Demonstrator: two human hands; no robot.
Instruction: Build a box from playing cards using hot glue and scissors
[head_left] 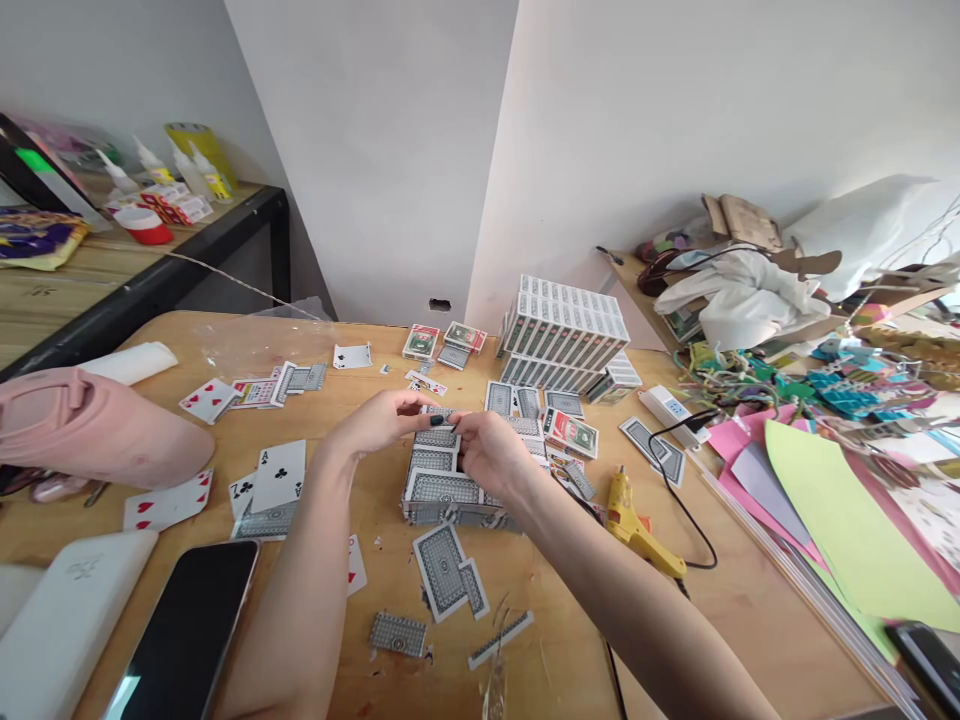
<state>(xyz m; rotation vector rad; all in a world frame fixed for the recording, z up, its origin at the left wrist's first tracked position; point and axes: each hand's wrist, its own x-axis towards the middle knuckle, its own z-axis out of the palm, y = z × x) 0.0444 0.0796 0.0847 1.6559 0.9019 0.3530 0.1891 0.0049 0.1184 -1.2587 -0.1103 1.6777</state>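
Observation:
A low box-like structure built from grey-backed playing cards sits on the table in front of me, its middle partly hidden by my hands. My left hand reaches over its far left part, thumb and fingers pinched at the edge of a patterned playing card. Close beside it, my right hand is closed with its fingertips at the same card edge, almost touching the left thumb. Below the structure lie a loose card and a cut card piece.
A yellow glue gun with a black cable lies to the right. Stacked card boxes stand behind. At left are a pink bottle, a black phone and a white power bank. Coloured paper covers the right side.

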